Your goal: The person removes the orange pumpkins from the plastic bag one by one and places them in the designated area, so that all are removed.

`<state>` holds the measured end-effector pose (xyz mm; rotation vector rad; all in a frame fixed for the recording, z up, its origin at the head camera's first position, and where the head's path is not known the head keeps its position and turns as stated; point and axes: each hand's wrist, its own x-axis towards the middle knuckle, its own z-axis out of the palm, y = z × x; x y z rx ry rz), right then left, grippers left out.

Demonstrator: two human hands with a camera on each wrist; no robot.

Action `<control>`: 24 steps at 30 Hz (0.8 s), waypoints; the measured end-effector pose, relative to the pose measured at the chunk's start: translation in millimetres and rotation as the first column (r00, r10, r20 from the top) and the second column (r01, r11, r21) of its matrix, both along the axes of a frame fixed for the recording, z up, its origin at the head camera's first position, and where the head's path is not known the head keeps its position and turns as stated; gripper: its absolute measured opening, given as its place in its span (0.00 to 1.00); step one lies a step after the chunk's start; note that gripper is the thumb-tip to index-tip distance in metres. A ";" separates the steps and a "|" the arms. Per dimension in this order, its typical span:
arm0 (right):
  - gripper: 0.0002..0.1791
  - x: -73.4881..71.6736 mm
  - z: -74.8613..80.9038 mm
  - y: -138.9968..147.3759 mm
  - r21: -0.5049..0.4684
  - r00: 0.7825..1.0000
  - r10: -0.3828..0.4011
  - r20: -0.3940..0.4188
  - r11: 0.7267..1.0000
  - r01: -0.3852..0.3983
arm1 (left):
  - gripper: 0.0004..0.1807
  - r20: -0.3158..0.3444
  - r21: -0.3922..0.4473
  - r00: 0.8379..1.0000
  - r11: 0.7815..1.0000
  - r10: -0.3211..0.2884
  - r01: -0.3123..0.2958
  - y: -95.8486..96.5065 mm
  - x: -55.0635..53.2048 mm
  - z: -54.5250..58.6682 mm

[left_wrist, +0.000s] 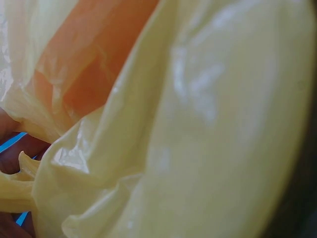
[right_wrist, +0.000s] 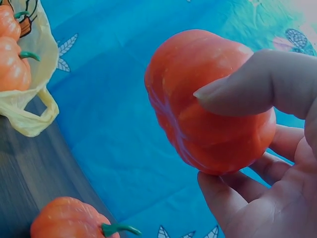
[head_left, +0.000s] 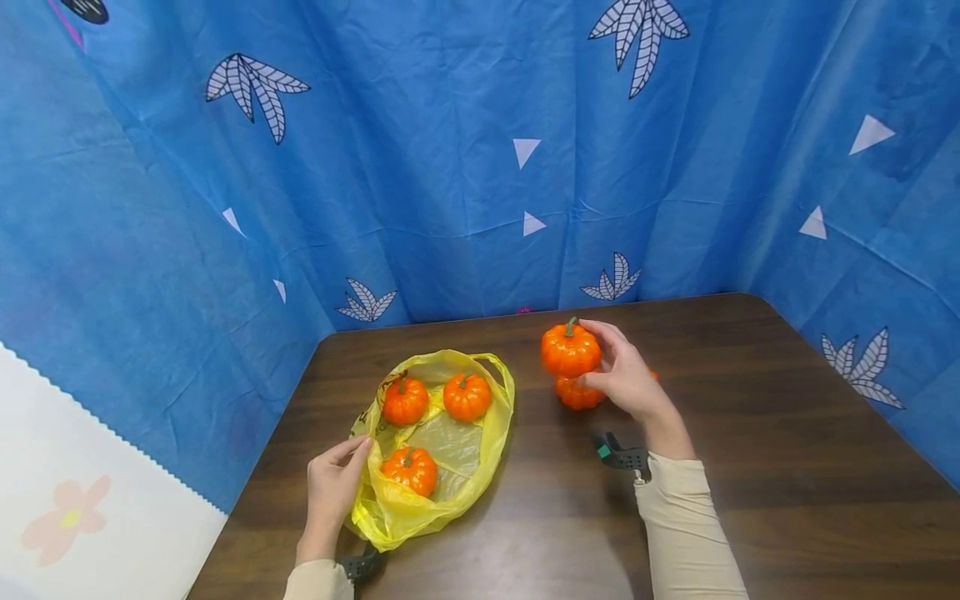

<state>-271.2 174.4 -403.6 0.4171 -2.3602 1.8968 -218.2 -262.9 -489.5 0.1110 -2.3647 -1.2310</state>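
Note:
My right hand (head_left: 628,377) holds a small orange toy pumpkin (head_left: 568,350) with a green stem, raised above the table. In the right wrist view, the thumb presses one side of this pumpkin (right_wrist: 198,134) and the fingers support the other. With thumb and fingertips, my left hand (head_left: 333,487) pinches the left rim of a yellow plastic bag (head_left: 495,450). Inside the bag sit three similar pumpkins: one at back left (head_left: 405,403), one at back right (head_left: 467,398) and one in front (head_left: 411,472). Yellow film (left_wrist: 213,124) fills most of the left wrist view.
Another pumpkin (head_left: 579,395) stands on the dark wooden table (head_left: 555,517) below the held one. A bit of orange (head_left: 654,375) shows behind my right hand, mostly hidden. Blue patterned curtain (head_left: 480,167) hangs behind the table's far edge and along its sides.

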 end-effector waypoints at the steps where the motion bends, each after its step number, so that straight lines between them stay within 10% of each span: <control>1: 0.45 0.0 -0.3 1.8 0.003 1.000 -0.009 -0.001 1.000 0.009 | 0.09 -0.002 -0.002 1.000 1.000 -0.001 0.001 0.1 0.1 -0.2; 24: 0.45 2.1 -6.3 35.7 0.053 0.983 -0.180 0.035 0.983 0.178 | 0.09 -0.012 -0.013 1.000 1.000 0.001 -0.001 0.6 -0.9 -1.0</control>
